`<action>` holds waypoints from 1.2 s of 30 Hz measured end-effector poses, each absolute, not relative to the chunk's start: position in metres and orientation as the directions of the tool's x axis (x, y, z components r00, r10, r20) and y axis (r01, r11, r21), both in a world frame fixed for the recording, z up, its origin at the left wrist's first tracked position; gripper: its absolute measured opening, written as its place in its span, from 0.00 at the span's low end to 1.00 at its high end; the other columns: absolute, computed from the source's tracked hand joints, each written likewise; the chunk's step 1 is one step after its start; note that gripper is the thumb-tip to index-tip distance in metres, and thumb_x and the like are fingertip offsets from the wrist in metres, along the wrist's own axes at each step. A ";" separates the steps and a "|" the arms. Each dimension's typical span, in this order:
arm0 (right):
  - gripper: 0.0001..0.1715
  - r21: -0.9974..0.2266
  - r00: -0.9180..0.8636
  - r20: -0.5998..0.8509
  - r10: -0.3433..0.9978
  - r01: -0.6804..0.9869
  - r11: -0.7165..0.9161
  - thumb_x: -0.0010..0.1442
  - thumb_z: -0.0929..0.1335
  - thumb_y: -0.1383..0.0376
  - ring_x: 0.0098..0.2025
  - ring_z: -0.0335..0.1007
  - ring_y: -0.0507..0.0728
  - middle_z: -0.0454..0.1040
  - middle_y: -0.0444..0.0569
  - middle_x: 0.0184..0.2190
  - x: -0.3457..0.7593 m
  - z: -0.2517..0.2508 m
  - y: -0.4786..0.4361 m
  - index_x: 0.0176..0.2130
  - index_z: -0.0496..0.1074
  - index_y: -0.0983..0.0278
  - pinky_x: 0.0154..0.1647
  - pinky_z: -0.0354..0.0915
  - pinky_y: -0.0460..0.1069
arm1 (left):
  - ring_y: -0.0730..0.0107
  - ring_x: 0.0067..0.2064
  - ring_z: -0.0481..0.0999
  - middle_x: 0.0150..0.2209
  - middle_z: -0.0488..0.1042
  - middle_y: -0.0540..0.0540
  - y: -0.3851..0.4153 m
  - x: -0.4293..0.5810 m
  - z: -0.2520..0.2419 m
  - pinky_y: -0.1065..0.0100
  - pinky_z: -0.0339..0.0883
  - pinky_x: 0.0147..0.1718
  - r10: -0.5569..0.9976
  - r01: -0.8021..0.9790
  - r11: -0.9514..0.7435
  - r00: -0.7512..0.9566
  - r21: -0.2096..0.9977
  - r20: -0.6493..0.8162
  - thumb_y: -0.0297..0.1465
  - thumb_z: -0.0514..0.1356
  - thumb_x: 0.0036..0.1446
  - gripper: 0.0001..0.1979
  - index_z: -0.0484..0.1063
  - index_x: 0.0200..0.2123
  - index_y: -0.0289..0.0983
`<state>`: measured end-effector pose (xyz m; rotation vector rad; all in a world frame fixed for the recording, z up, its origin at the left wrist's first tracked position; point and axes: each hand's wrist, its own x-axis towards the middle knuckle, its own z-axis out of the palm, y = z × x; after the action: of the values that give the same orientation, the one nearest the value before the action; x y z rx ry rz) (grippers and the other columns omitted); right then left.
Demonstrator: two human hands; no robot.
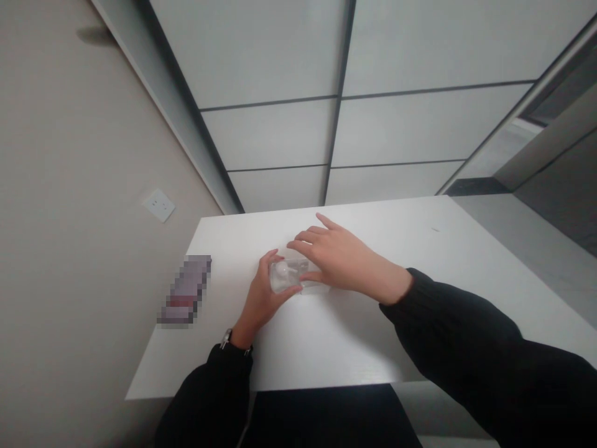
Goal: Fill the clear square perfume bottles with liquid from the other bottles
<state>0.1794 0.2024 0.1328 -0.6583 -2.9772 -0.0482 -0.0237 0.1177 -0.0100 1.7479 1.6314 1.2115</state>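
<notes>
A small clear plastic box [293, 281] lies on the white table [317, 354], with a white rounded piece [282, 269] visible inside it; its exact kind is hard to make out. My left hand [265, 297] is closed around the box's left end, thumb along the near side and fingers on the far side. Over the right part of the box hovers my right hand [333, 256], its fingers stretched out and apart. The right thumb is at the top of the box, and whether it presses there I cannot tell. That hand hides the right end.
A blurred-out flat object [186, 289], purplish with a red band, lies at the table's left edge. A small thin scrap [435, 229] rests at the far right. Beyond the table stand white panelled doors [280, 137]; a wall with a socket [159, 205] is on the left.
</notes>
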 end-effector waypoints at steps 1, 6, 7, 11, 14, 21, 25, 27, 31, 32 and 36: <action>0.28 0.006 -0.909 0.074 0.410 0.412 0.911 0.64 0.76 0.54 0.54 0.78 0.66 0.81 0.59 0.51 0.171 0.132 0.204 0.56 0.75 0.68 0.70 0.56 0.66 | 0.49 0.61 0.75 0.60 0.72 0.37 0.118 -0.025 -0.010 0.47 0.69 0.61 0.961 0.556 -0.165 -0.096 0.815 0.260 0.41 0.75 0.53 0.44 0.56 0.66 0.41; 0.18 -0.020 -0.925 -0.116 0.363 0.367 0.930 0.71 0.70 0.56 0.44 0.82 0.66 0.83 0.60 0.40 0.126 0.122 0.208 0.45 0.80 0.69 0.42 0.68 0.56 | 0.46 0.52 0.80 0.50 0.78 0.41 0.118 -0.031 -0.010 0.48 0.75 0.50 0.977 0.594 -0.056 -0.134 0.803 0.168 0.41 0.79 0.45 0.38 0.66 0.55 0.39; 0.13 -0.023 -0.932 -0.132 0.337 0.343 0.939 0.72 0.69 0.60 0.44 0.82 0.65 0.83 0.59 0.40 0.122 0.121 0.208 0.45 0.80 0.68 0.40 0.68 0.55 | 0.46 0.50 0.80 0.48 0.78 0.42 0.118 -0.031 -0.010 0.49 0.75 0.49 0.977 0.601 -0.043 -0.142 0.798 0.160 0.40 0.79 0.44 0.37 0.67 0.53 0.39; 0.12 -0.065 -0.978 -0.130 0.161 0.170 0.983 0.69 0.69 0.70 0.52 0.78 0.60 0.82 0.51 0.50 0.118 0.122 0.210 0.52 0.77 0.62 0.46 0.67 0.52 | 0.46 0.51 0.81 0.47 0.80 0.43 0.118 -0.030 -0.006 0.49 0.75 0.51 0.977 0.621 -0.022 -0.154 0.783 0.150 0.37 0.79 0.43 0.30 0.71 0.46 0.40; 0.16 -0.020 -0.977 -0.131 0.170 0.174 0.984 0.67 0.72 0.65 0.53 0.77 0.63 0.81 0.56 0.50 0.118 0.124 0.209 0.53 0.75 0.68 0.54 0.66 0.56 | 0.46 0.52 0.81 0.50 0.80 0.41 0.117 -0.027 -0.003 0.49 0.76 0.51 0.978 0.621 -0.015 -0.155 0.783 0.142 0.38 0.79 0.43 0.34 0.70 0.51 0.40; 0.13 0.023 -0.976 -0.144 0.164 0.163 0.986 0.67 0.70 0.68 0.55 0.74 0.63 0.77 0.57 0.53 0.110 0.131 0.197 0.52 0.73 0.66 0.52 0.66 0.56 | 0.45 0.49 0.83 0.48 0.81 0.41 0.117 -0.027 -0.006 0.48 0.78 0.47 0.981 0.638 0.005 -0.154 0.770 0.120 0.35 0.77 0.46 0.27 0.72 0.48 0.39; 0.12 0.058 -0.918 -0.185 0.350 0.345 0.937 0.71 0.65 0.71 0.46 0.78 0.63 0.79 0.59 0.46 0.111 0.136 0.191 0.53 0.72 0.70 0.37 0.65 0.54 | 0.47 0.45 0.83 0.46 0.82 0.43 0.118 -0.028 -0.010 0.52 0.79 0.42 0.981 0.642 -0.003 -0.148 0.767 0.128 0.37 0.77 0.46 0.30 0.71 0.50 0.40; 0.16 0.008 -0.942 -0.207 0.265 0.269 0.963 0.68 0.69 0.70 0.46 0.78 0.62 0.79 0.56 0.48 0.112 0.136 0.189 0.55 0.71 0.67 0.34 0.63 0.53 | 0.45 0.46 0.83 0.46 0.81 0.42 0.119 -0.028 -0.011 0.50 0.78 0.44 0.980 0.658 -0.012 -0.141 0.753 0.139 0.34 0.76 0.47 0.26 0.73 0.47 0.39; 0.18 0.007 -0.945 -0.149 0.293 0.295 0.955 0.70 0.68 0.68 0.48 0.79 0.64 0.78 0.59 0.51 0.113 0.132 0.187 0.57 0.70 0.69 0.32 0.64 0.54 | 0.47 0.44 0.82 0.45 0.80 0.42 0.120 -0.029 -0.013 0.51 0.78 0.43 0.978 0.674 -0.026 -0.137 0.738 0.159 0.31 0.75 0.48 0.23 0.73 0.46 0.39; 0.15 0.026 -0.934 -0.148 0.325 0.325 0.945 0.71 0.66 0.70 0.47 0.80 0.63 0.79 0.59 0.49 0.112 0.131 0.187 0.56 0.72 0.70 0.33 0.64 0.54 | 0.47 0.44 0.82 0.45 0.80 0.42 0.120 -0.029 -0.013 0.51 0.78 0.43 0.976 0.673 -0.028 -0.140 0.739 0.164 0.33 0.75 0.48 0.24 0.72 0.47 0.38; 0.12 0.018 -0.949 -0.185 0.255 0.256 0.966 0.72 0.65 0.74 0.46 0.81 0.62 0.81 0.55 0.48 0.112 0.131 0.194 0.50 0.76 0.68 0.36 0.66 0.54 | 0.43 0.51 0.81 0.48 0.80 0.41 0.119 -0.030 -0.012 0.46 0.77 0.49 0.972 0.669 -0.047 -0.140 0.742 0.188 0.38 0.78 0.45 0.29 0.71 0.47 0.38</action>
<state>0.1118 0.1940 0.1307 -0.4325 -3.2999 0.0098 -0.0297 0.1194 -0.0116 1.7352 1.8362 1.0274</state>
